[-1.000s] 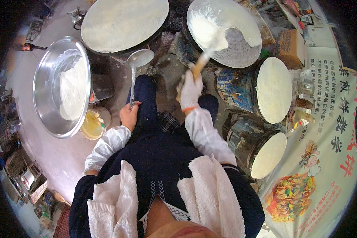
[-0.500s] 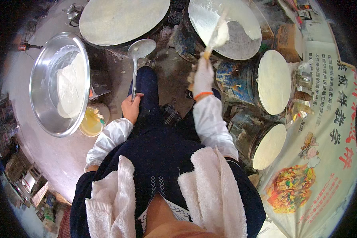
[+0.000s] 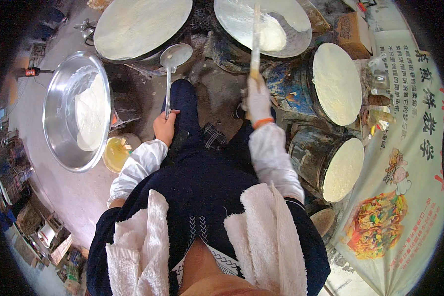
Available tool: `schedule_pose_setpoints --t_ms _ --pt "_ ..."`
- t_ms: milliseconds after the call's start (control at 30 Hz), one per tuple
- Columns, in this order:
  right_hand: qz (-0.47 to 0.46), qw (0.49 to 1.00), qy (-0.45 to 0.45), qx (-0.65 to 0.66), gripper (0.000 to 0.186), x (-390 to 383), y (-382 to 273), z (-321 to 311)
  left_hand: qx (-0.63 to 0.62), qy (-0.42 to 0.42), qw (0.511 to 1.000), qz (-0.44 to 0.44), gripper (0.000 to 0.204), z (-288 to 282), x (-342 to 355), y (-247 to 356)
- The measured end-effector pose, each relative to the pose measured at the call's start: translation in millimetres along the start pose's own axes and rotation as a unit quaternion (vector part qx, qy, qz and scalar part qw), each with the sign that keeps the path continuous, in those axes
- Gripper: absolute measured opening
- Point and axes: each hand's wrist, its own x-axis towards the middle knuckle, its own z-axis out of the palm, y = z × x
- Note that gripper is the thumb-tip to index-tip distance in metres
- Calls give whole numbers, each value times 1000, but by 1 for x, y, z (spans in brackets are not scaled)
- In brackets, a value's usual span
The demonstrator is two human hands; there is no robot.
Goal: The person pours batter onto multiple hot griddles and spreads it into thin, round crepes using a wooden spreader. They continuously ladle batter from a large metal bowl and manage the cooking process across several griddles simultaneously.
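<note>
My left hand (image 3: 164,127), bare, is closed around the handle of a metal ladle (image 3: 176,55), whose bowl points away from me above my left knee. In a white glove, my right hand (image 3: 258,101) grips the handle of a long flat spatula (image 3: 255,47). The spatula's blade reaches over the far right round griddle (image 3: 301,43), beside a thick white lump of batter (image 3: 272,33). Thin batter coats the griddle's left and far parts, while dark metal shows at its right and near side.
Batter-coated griddles stand far left (image 3: 142,29), at right (image 3: 336,84) and nearer right (image 3: 343,170). On my left are a steel basin (image 3: 49,113) of white batter and a tub of yellow liquid (image 3: 116,154). A cardboard box (image 3: 352,34) and printed banner (image 3: 404,123) lie right.
The spatula has swung from a rightward slant to nearly straight ahead. The batter lump has shifted on the griddle, and bare metal shows more to its right. My left hand still holds the ladle.
</note>
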Motion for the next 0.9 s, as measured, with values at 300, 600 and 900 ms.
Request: schedule_pose_setpoints --t_ms 300,600,900 --pt "-179 968 -67 -165 46 32 -8 -68 59 -17 998 3 28 20 5 14" --pt "-3 988 -66 -141 51 25 -40 -175 76 4 997 27 29 33 4 8" --pt "-21 990 -107 -88 50 20 -4 -154 109 22 993 45 27 47 2 9"
